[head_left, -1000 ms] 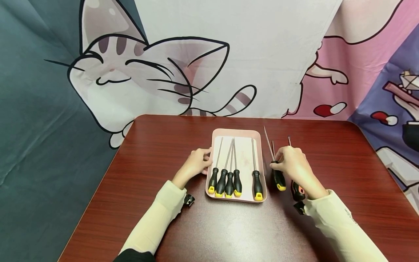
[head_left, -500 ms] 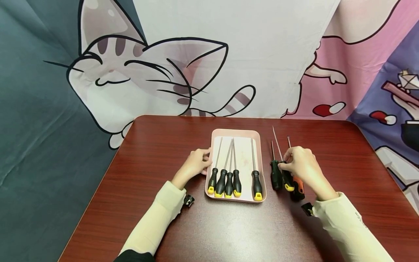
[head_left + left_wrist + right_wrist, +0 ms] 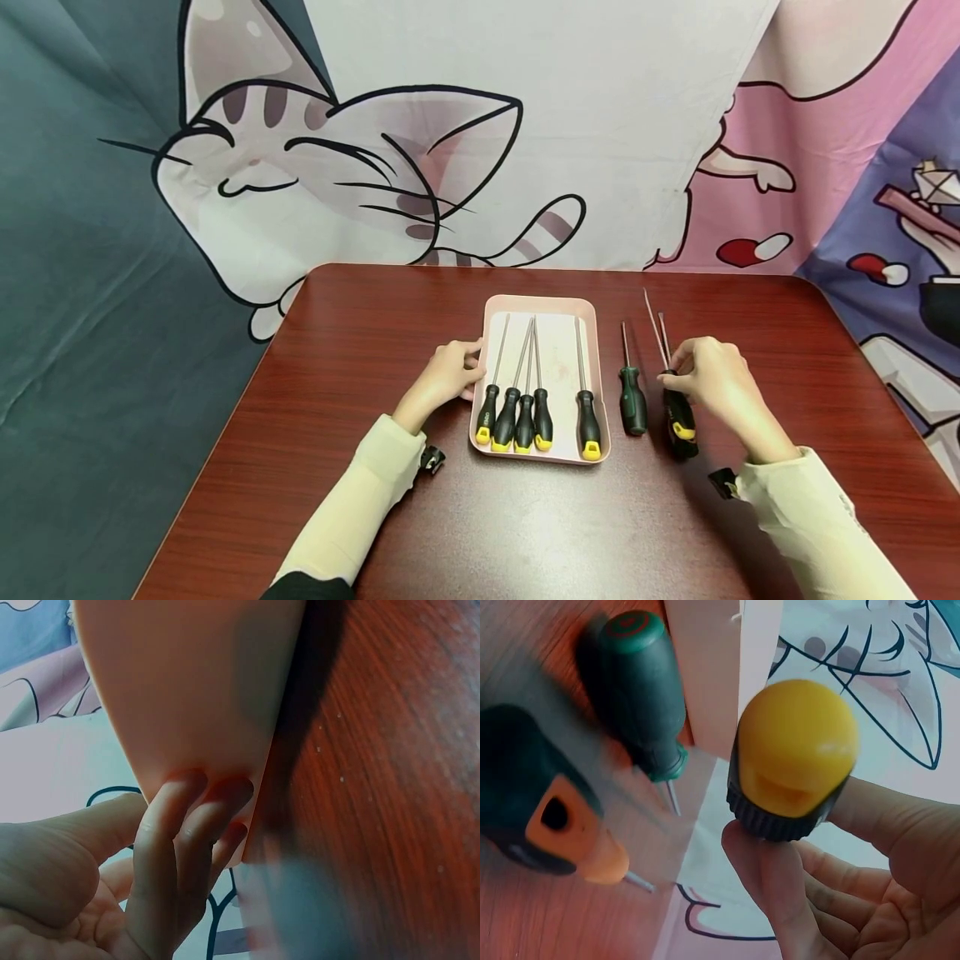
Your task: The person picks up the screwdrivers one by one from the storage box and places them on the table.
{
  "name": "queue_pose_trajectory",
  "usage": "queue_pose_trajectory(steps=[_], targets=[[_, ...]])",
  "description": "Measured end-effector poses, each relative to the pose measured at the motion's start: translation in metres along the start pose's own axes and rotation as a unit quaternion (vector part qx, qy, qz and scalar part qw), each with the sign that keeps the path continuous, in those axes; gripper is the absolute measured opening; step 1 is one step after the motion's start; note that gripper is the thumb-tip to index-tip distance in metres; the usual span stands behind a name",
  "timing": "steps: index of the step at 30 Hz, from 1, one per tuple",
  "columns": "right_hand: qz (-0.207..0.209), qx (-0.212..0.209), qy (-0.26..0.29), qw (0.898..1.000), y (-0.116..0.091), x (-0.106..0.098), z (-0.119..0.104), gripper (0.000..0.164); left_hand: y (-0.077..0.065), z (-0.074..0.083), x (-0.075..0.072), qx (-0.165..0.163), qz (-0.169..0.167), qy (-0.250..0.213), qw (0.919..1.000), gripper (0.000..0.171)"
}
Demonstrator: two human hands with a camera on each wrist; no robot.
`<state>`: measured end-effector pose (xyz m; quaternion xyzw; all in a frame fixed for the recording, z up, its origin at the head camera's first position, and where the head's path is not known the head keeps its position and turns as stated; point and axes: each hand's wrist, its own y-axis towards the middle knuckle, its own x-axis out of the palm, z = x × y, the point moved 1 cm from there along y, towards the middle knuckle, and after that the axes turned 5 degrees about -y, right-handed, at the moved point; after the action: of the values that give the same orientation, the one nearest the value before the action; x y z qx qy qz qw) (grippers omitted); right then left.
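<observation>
My left hand (image 3: pixel 444 375) pinches the left side of a pink tray (image 3: pixel 540 302); in the left wrist view its fingers (image 3: pixel 159 851) lie against the outer wall. Several screwdrivers with black handles and yellow ends lie inside, one of them, a screwdriver (image 3: pixel 590 425), apart at the right. Between thumb and fingers, my right hand (image 3: pixel 716 379) grips a similar screwdriver (image 3: pixel 795 750) by its handle, tip pointing away. In the head view it overlaps a black-and-orange screwdriver (image 3: pixel 562 821) on the table. Left of that lies a dark green screwdriver (image 3: pixel 633 402).
The brown wooden table (image 3: pixel 345 367) extends around the tray, its far edge close to a cloth backdrop (image 3: pixel 637 125) with cartoon drawings. A small black wrist camera (image 3: pixel 432 459) sits on the left sleeve, another camera (image 3: pixel 724 483) on the right.
My right hand has moved rightward with the screwdriver, from over the green screwdriver to over the black-and-orange one. The green one now shows fully. My left hand and the tray stay put.
</observation>
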<state>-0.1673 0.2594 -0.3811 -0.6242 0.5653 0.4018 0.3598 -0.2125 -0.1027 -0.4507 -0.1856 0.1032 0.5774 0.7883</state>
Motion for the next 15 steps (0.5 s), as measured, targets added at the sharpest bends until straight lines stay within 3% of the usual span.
queue_pose_trajectory(steps=[15], targets=[[0.009,0.012,-0.016,1.000,-0.003,-0.006,0.022,0.023,0.000,-0.001,0.000,0.005,0.002,0.000,1.0000,0.056]])
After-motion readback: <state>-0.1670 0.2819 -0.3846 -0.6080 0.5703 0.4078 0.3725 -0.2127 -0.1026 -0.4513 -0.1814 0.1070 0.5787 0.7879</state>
